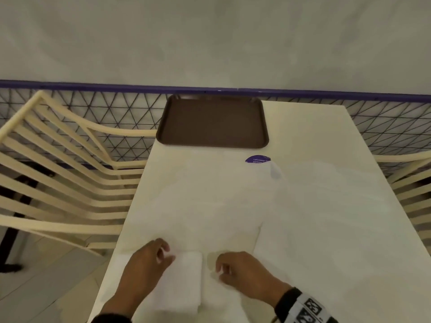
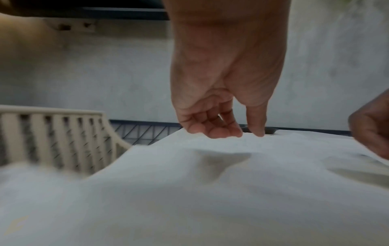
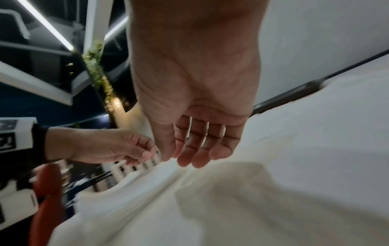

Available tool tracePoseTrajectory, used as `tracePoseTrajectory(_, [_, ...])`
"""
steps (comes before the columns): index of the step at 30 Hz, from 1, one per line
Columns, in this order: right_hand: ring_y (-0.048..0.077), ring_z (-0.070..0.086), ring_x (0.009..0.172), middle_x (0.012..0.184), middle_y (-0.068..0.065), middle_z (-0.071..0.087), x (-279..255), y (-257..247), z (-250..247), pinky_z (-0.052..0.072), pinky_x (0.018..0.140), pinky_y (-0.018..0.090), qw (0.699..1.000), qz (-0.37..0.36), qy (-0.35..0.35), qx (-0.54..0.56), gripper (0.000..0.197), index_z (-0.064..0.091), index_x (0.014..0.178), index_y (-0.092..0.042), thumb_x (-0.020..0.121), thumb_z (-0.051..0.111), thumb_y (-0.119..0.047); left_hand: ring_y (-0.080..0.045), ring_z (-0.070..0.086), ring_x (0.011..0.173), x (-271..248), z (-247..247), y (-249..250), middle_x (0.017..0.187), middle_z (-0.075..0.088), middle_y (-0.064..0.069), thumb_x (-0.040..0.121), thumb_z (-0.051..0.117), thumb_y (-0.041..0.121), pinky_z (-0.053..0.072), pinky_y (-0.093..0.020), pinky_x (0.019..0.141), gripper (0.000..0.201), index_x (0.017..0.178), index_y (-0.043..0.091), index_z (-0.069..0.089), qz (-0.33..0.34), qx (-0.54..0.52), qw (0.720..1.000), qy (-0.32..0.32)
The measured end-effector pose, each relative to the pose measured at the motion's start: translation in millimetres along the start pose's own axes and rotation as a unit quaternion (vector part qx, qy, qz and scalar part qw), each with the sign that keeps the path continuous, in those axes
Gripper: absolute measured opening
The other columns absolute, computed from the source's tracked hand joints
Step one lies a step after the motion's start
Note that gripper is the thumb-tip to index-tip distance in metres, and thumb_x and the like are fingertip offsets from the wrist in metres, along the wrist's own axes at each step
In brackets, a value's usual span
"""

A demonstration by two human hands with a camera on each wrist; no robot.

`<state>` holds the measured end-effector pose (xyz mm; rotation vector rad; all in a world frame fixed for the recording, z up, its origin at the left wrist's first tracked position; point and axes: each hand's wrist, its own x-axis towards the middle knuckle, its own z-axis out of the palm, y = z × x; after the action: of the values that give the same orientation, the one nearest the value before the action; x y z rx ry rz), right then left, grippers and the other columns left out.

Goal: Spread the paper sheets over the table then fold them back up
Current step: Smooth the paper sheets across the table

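Note:
Thin white paper sheets [image 1: 221,201] lie spread over the cream table [image 1: 314,127], overlapping, with another sheet [image 1: 326,206] on the right side. A smaller folded white stack [image 1: 184,280] rests at the near edge. My left hand [image 1: 166,252] hovers just over the stack's far left corner, its fingers loosely curled and nothing between them [image 2: 244,134]. My right hand [image 1: 221,272] is a little to the stack's right, low over the paper. Its fingers hang relaxed and empty in the right wrist view [image 3: 179,158]. There the left hand [image 3: 151,153] shows at the left.
A brown tray [image 1: 212,122] sits at the table's far end, with a purple round sticker [image 1: 257,159] just in front of it. Cream slatted chairs stand on the left [image 1: 58,159] and the right [image 1: 410,183]. A wire mesh fence [image 1: 116,108] runs behind.

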<state>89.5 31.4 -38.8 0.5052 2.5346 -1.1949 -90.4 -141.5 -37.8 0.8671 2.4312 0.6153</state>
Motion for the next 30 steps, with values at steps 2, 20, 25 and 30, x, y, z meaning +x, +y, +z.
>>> tracePoseTrajectory(2, [-0.004, 0.047, 0.061, 0.07, -0.017, 0.053, -12.9, 23.1, -23.1, 0.042, 0.07, 0.024, 0.996, 0.047, 0.064, 0.044, 0.015, 0.057, 0.081, -0.035, 0.084, 0.06, -0.02, -0.007, 0.053, 0.069, 30.7, 8.4, 23.2, 0.076, 0.055, 0.009, 0.081, 0.069, 0.027, 0.036, -0.014, 0.059, 0.016, 0.085, 0.026, 0.054, 0.05, 0.003, 0.999, 0.003])
tracePoseTrajectory(20, [0.0, 0.046, 0.055, 0.064, -0.009, 0.054, -79.8, 135.3, -108.6, 0.039, 0.055, 0.012, 0.936, 0.178, 0.269, 0.14, 0.02, 0.059, 0.073, -0.029, 0.085, 0.063, -0.013, -0.022, 0.054, 0.114, 151.6, 112.7, 136.9, 0.117, 0.062, -0.003, 0.076, 0.073, 0.014, 0.051, -0.028, 0.08, 0.009, 0.085, 0.013, 0.069, 0.248, 0.086, 0.964, 0.028])
tracePoseTrajectory(25, [0.003, 0.049, 0.059, 0.069, -0.011, 0.057, -60.6, 118.4, -110.5, 0.042, 0.058, 0.014, 0.958, 0.131, 0.223, 0.122, 0.027, 0.054, 0.07, -0.038, 0.086, 0.061, -0.018, -0.021, 0.055, 0.112, 149.3, 115.3, 136.0, 0.115, 0.062, 0.0, 0.075, 0.075, 0.018, 0.053, -0.028, 0.069, 0.011, 0.079, 0.014, 0.066, 0.267, 0.092, 0.958, 0.043])
tracePoseTrajectory(30, [0.004, 0.049, 0.06, 0.071, -0.012, 0.055, -46.6, 101.9, -109.7, 0.041, 0.06, 0.013, 0.969, 0.095, 0.194, 0.123, 0.024, 0.055, 0.074, -0.038, 0.086, 0.061, -0.018, -0.014, 0.039, 0.128, 149.0, 112.3, 139.7, 0.132, 0.051, 0.003, 0.085, 0.064, 0.026, 0.047, -0.029, 0.088, 0.015, 0.094, 0.014, 0.066, 0.232, 0.101, 0.967, 0.004])
